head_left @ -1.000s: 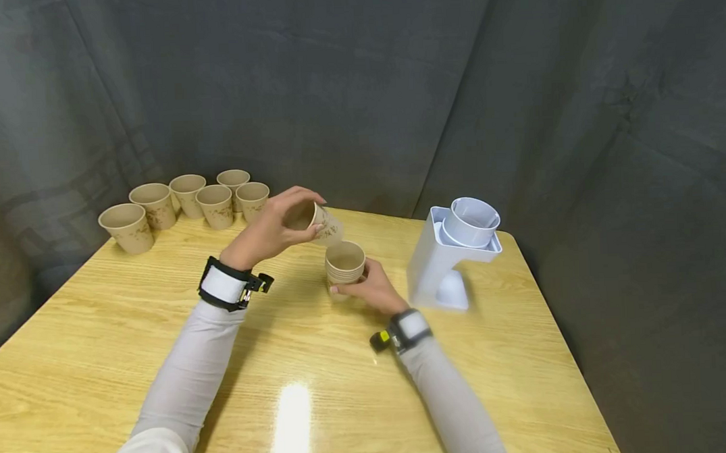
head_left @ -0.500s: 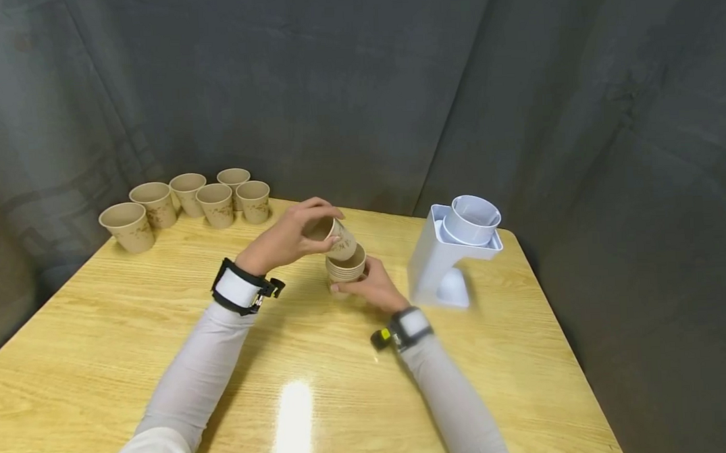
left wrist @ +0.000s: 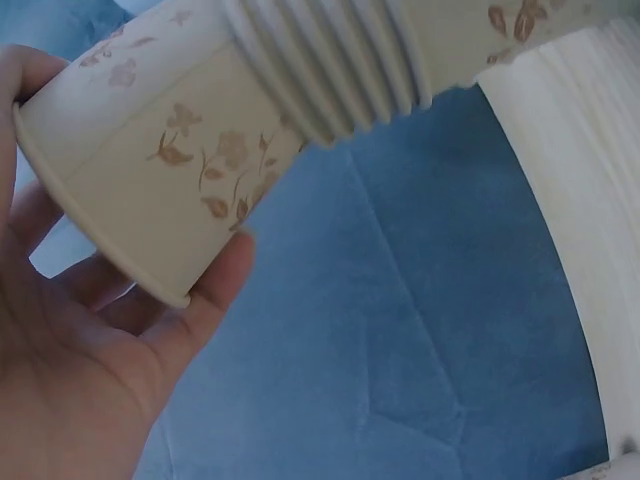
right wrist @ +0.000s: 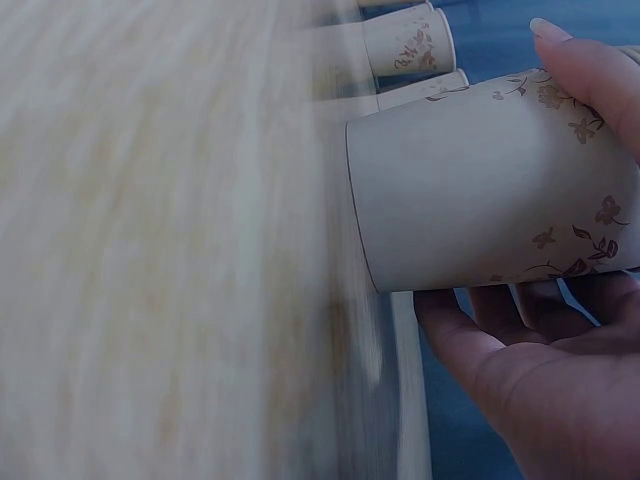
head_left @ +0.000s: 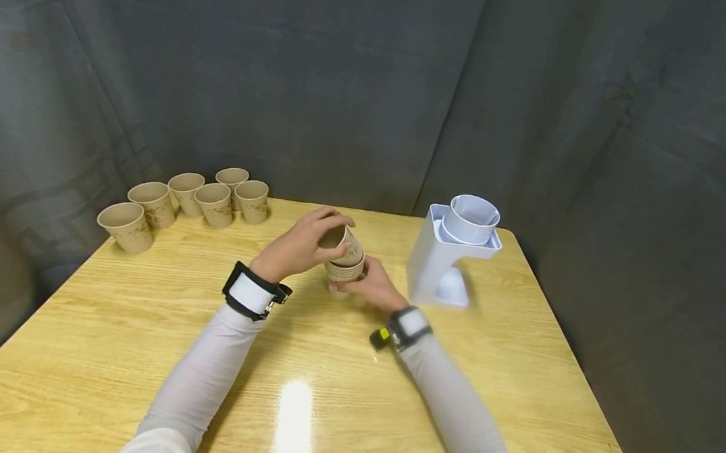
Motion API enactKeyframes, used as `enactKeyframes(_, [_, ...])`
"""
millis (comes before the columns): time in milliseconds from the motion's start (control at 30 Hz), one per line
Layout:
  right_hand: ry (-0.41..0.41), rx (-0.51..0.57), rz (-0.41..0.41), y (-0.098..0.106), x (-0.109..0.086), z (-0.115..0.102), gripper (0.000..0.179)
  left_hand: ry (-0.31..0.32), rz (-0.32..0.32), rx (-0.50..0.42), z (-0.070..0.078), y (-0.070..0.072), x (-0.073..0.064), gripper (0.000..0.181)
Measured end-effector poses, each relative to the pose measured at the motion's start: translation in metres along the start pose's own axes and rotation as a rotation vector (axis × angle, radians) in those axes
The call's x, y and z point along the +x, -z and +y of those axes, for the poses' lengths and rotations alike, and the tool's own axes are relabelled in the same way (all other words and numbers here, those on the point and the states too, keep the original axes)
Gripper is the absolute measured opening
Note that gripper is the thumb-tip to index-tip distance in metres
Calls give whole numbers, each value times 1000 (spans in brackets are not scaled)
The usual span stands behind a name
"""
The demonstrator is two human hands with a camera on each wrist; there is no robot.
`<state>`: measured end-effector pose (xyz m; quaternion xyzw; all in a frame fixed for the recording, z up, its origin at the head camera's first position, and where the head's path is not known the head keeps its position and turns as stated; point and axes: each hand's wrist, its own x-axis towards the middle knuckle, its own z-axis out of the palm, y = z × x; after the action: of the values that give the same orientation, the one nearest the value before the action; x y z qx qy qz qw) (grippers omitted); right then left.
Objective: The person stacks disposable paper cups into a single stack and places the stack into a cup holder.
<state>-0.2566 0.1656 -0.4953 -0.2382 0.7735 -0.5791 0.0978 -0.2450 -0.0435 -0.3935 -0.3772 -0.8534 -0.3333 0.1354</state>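
My left hand point(head_left: 306, 246) grips a beige paper cup point(left wrist: 160, 150) near its rim, thumb on one side and fingers on the other. The cup's lower end sits inside the top of a stack of matching cups point(head_left: 345, 273), slightly tilted in the head view. Several rims show as ridges below it in the left wrist view. Around the stack's lower part, my right hand point(head_left: 378, 286) holds with thumb and fingers. The bottom cup point(right wrist: 470, 190) carries a brown floral print and stands close over the wooden table point(head_left: 320, 350).
Several single paper cups point(head_left: 127, 226) stand upright at the table's back left. A white plastic stand point(head_left: 428, 264) with a round white cup-shaped part point(head_left: 471, 220) on top is to the right of the stack. Dark grey curtains point(head_left: 332, 86) hang behind the table.
My left hand has moved right and down, bringing its cup from above the stack into the stack's top and turning it more upright. My right hand keeps holding the stack in place.
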Motion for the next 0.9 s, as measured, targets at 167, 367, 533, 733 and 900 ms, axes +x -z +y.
enactKeyframes(167, [-17,-3,7,0,0,-1,58,-6,-14,29,3,-6,3,38])
enactKeyframes(367, [-31,4,-8,1,0,-1,60,37,2,44,5,-13,3,40])
enactKeyframes(533, [-26,-5,-4,2,0,2,60,40,-19,78,6,-22,4,44])
enactKeyframes(733, [-13,-24,-6,1,-1,2,59,22,-41,142,4,-35,4,45])
enactKeyframes(900, [-1,-50,-5,1,-1,2,58,64,-93,150,2,-42,3,49])
